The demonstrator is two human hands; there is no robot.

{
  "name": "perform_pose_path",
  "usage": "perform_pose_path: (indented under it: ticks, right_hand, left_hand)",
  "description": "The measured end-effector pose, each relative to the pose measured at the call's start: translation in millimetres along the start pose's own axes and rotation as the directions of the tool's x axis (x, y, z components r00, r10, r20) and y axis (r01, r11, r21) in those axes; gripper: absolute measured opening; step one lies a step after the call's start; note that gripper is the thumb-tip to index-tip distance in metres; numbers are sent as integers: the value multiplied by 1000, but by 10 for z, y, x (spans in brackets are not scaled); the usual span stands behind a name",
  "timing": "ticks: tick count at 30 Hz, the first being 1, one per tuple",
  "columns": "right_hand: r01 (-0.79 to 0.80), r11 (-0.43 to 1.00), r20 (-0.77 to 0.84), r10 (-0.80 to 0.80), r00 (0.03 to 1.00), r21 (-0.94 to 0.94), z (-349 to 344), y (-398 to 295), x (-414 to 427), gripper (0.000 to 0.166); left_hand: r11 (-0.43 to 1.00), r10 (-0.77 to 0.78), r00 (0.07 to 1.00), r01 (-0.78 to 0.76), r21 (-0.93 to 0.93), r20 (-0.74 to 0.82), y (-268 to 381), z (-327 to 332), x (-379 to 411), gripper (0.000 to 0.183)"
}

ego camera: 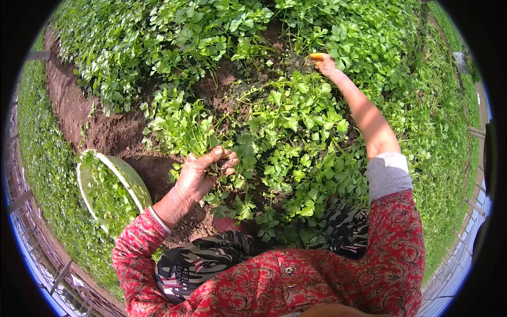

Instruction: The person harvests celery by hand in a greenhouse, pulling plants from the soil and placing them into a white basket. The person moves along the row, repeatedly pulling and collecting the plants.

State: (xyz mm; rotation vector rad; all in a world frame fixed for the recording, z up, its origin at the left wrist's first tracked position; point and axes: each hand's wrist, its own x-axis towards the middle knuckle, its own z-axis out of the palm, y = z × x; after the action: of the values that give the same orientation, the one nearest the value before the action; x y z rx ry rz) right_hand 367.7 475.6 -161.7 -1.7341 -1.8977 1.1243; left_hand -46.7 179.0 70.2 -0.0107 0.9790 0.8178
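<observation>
My left hand (202, 170) is closed around the stems of a bunch of leafy celery-like greens (182, 126), whose leaves fan out up and to the left. Stretched far forward, my right hand (325, 65) is down at soil level by the base of the standing plants (309, 39). Something orange-yellow covers at least one of its fingertips. Whether those fingers grip a stem is too small to tell. Between my arms spreads a patch of low green plants (293, 119) growing from brown soil.
To my left stands a pale green bucket (136, 178) with a raised white handle and cut greens (111, 194) inside. A bare soil ridge (75, 107) runs behind it. Dense plants (119, 43) grow ahead, and a greenhouse frame (61, 275) curves along the edge. My knees (198, 261) are bent close below.
</observation>
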Motion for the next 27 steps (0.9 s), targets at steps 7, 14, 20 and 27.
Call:
perform_pose_path:
  ticks: [7,14,20,27]
  right_hand:
    - [63,681,262,193,945,-730,23,-791,-3,24]
    - [77,590,109,19,994,-804,60,-898,-239,24]
    - [-298,914,-193,251,948,-275,293,-677,-209,42]
    - [-107,954,-206,168,964,280,299,-407,-280,34]
  left_hand:
    - [996,-49,998,47,-80,-30,85,-180,-48,21]
    - [995,-53,996,48,-85,-64,37,-449,-221,24]
    - [995,-71,989,61,-85,-127,38,-463,-267,23]
    - [998,-60,986,54,-42,-154,36,-483,-286,26]
